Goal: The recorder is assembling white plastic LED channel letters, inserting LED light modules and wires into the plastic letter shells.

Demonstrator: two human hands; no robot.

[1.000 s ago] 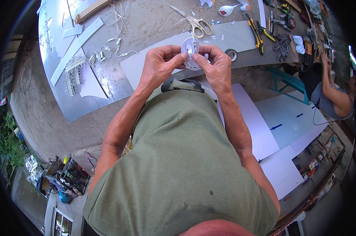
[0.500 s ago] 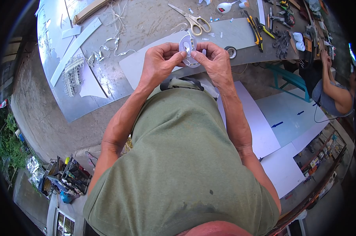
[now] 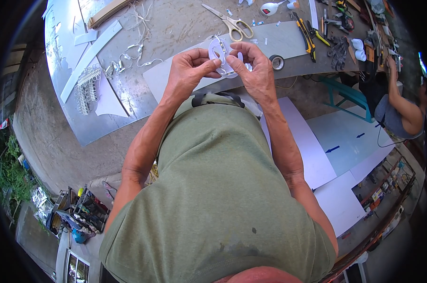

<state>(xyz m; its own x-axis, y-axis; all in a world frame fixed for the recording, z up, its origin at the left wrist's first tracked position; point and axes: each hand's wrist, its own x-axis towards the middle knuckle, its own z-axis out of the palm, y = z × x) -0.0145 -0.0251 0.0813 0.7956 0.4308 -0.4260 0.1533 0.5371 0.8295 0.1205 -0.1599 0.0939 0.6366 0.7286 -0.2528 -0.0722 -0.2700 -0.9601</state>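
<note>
Over the near edge of the table I hold up a small rounded white plastic piece (image 3: pixel 214 48), with a strip of small LED modules and thin wire along it. My left hand (image 3: pixel 191 71) pinches its left side, thumb on top and the fingers curled behind. At its right side is my right hand (image 3: pixel 255 67), the thumb against the piece and the index finger bent near its edge. What the other right fingers touch is partly hidden. Just beyond lie scissors (image 3: pixel 233 24) with cream handles, and a roll of tape (image 3: pixel 277 62) sits to the right.
A long grey strip (image 3: pixel 284 40) lies under the hands' far side. Wired LED modules (image 3: pixel 124 59) and a coiled bundle (image 3: pixel 87 89) lie left. Right are yellow cutters (image 3: pixel 309 45), dark gloves (image 3: pixel 338 53) and a turquoise bench (image 3: pixel 348 94). Another person (image 3: pixel 402 111) works at far right.
The white piece has turned and shifted slightly left. My right thumb and index finger have spread and moved from its middle to its right edge. The left hand keeps its pinch.
</note>
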